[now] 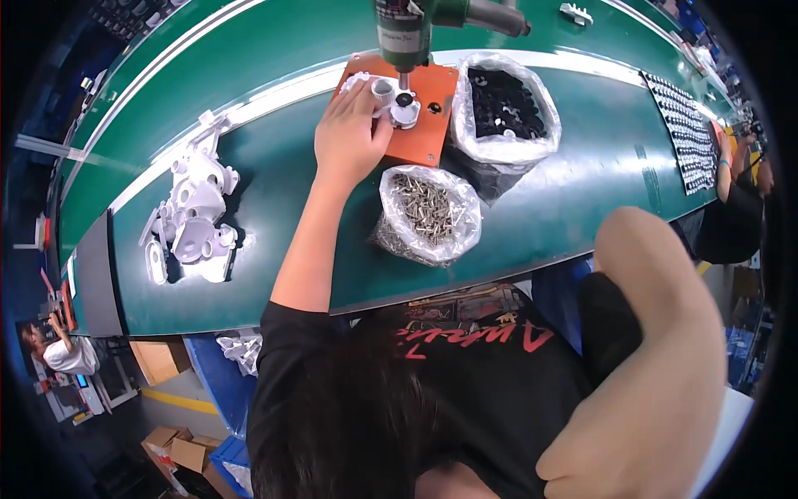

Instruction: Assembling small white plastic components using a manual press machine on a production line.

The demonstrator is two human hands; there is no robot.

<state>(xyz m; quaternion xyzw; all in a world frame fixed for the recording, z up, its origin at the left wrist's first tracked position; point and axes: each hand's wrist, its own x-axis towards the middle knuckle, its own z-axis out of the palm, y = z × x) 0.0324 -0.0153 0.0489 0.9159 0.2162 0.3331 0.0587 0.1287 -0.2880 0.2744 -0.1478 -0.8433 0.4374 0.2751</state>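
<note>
My left hand (353, 135) rests over a white plastic part (381, 91) on an orange fixture block (424, 143). Its fingers curl over the part's far side, with the thumb close to its round near end. A small black disc (404, 100) sits on that round end, directly below the tip of a green press tool (403, 37). My right arm is bent sharply up close to the camera. At the lower edge, my right hand (586, 470) shows only in part, its fingers hidden.
A clear bag of metal pins (428, 212) stands before the block, and a bag of black pieces (503, 104) to its right. White plastic parts (195, 208) lie heaped at left on the green table (274, 183). Rows of small parts (683, 133) and another person (731, 208) are far right.
</note>
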